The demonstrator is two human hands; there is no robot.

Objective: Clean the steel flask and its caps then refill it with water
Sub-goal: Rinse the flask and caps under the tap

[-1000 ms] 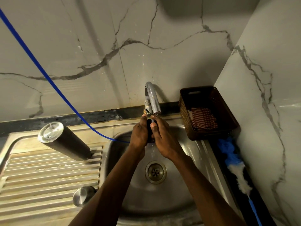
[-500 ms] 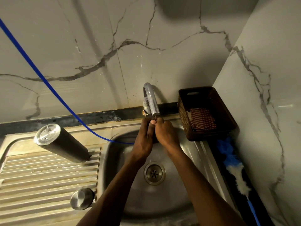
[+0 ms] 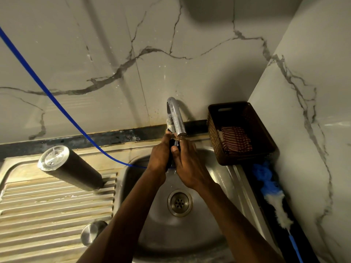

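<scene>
Head view, scanning left to right. Steel flask [image 3: 71,168] standing mouth-down on the ribbed drainboard [image 3: 47,205], up near its back edge, base catching the light. Steel outer cap [image 3: 91,232] parked at the drainboard's front right corner, just beside the basin rim. Blue hose [image 3: 62,111] running down from the upper left into the sink [image 3: 218,224].

Over the basin's back edge, right under the tap spout [image 3: 175,118]: left hand [image 3: 159,156] and right hand [image 3: 190,166] cupped around a small dark inner cap [image 3: 174,144], fingers curled in on it from both sides, right thumb pressed on its top. Mostly hidden by the fingers, so can't tell how much of it is covered. A few drops visible below the hands; can't tell how strong the flow is.

Farther right: brown basket [image 3: 241,133] holding a striped cloth [image 3: 235,139] at the counter's back right corner, and a blue and white duster [image 3: 273,204] lying along the right edge.

Looks like the cap-rinsing step, with the refill not started yet. To do it well, probably: keep the cap right under the spout, roll it between both hands so thread and seal groove all get rubbed, thumb working the top. Keep a firm hold, since a wet little cap slips easily and the drain [image 3: 179,203] sits directly underneath. Then shake off and set beside the other cap.
</scene>
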